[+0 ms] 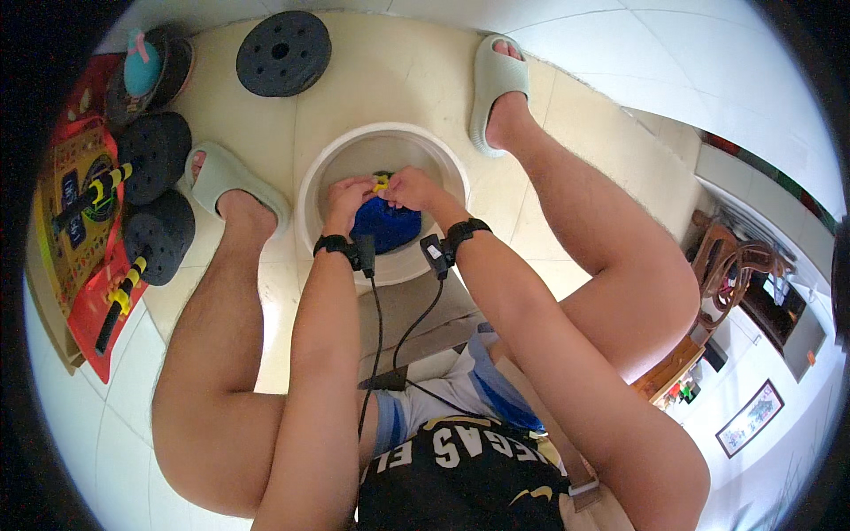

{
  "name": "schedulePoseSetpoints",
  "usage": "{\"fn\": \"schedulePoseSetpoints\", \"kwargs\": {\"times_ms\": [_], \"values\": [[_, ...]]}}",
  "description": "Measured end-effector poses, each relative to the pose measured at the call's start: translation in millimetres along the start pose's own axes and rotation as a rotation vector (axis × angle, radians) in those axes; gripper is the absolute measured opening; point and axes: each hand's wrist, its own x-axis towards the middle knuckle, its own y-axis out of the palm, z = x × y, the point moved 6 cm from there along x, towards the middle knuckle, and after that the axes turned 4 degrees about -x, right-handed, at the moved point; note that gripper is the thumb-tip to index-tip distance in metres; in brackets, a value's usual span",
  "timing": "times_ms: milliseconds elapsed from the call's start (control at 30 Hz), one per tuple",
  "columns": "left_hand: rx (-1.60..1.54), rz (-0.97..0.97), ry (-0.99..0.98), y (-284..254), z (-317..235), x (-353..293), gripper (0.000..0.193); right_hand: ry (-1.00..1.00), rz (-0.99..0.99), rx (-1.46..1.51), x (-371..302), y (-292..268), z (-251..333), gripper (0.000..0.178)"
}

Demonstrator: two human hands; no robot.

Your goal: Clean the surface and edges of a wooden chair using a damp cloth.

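Note:
Both hands meet over a white round bucket (312, 190) that stands on the floor between my feet. A small yellow piece (382, 183) sits between my left hand (352, 195) and my right hand (414, 188), pinched by the fingers of both. Its exact kind is too small to make out. Just below the fingers, inside the bucket, lies a dark blue rounded mass (386, 228); whether it is cloth or something firmer I cannot tell. The fingertips partly cover the yellow piece and the blue mass's upper edge.
A black weight plate (283, 55) with holes lies beyond the bucket. To the left are more black plates (159, 237), two black-and-yellow bars (96, 196), a red tray (102, 354) and a turquoise object (142, 69). Cables (381, 327) hang from my wristbands. Wooden chairs (730, 265) stand far right.

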Motion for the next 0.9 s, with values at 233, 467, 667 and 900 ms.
{"fn": "schedulePoseSetpoints", "kwargs": {"times_ms": [233, 467, 667, 900], "values": [[-0.089, -0.001, -0.034, -7, 4, 5, 0.02, -0.123, -0.098, 0.0, -1, -8, 9, 0.024], [-0.17, 0.066, -0.031, -23, 10, 2, 0.024, -0.027, 0.019, 0.327, 8, 12, 0, 0.023], [-0.079, 0.025, -0.038, 1, -4, -14, 0.028, 0.174, -0.087, 0.376, -3, 6, -28, 0.019], [0.078, -0.019, -0.065, -2, -11, -26, 0.016, -0.052, -0.161, 0.431, -30, 5, 21, 0.039]]}}
